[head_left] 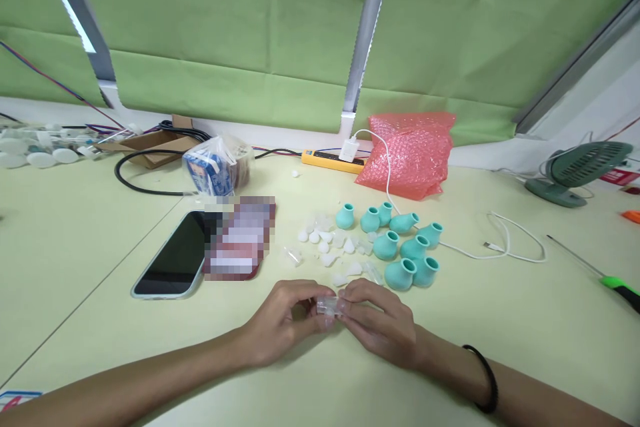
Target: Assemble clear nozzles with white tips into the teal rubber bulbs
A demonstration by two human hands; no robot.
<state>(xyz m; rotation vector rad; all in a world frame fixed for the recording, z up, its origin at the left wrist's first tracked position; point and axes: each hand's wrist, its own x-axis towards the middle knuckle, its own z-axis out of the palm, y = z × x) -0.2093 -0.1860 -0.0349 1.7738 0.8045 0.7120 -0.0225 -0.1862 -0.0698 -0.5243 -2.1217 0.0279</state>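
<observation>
Between my two hands is a small clear plastic tube (pixel 327 306), held low over the table's front part. My left hand (pixel 283 320) pinches its left end between thumb and fingers. The fingertips of my right hand (pixel 383 323) close on the right end and hide part of it. Just beyond my hands lie several small white and translucent plastic pieces (pixel 349 245), and a loose clear tube (pixel 293 255) sits left of them. Several teal rubber bulbs (pixel 400 274) with open necks stand or lie to the right of these pieces.
Two phones, one dark-screened (pixel 173 255) and one red-edged (pixel 243 240), lie to the left. Behind are a plastic-wrapped blue packet (pixel 210 170), a yellow power strip (pixel 325 161) and a pink bubble-wrap bag (pixel 413 153). A white cable (pixel 473 255), screwdriver (pixel 617 290) and green fan (pixel 575 170) are right.
</observation>
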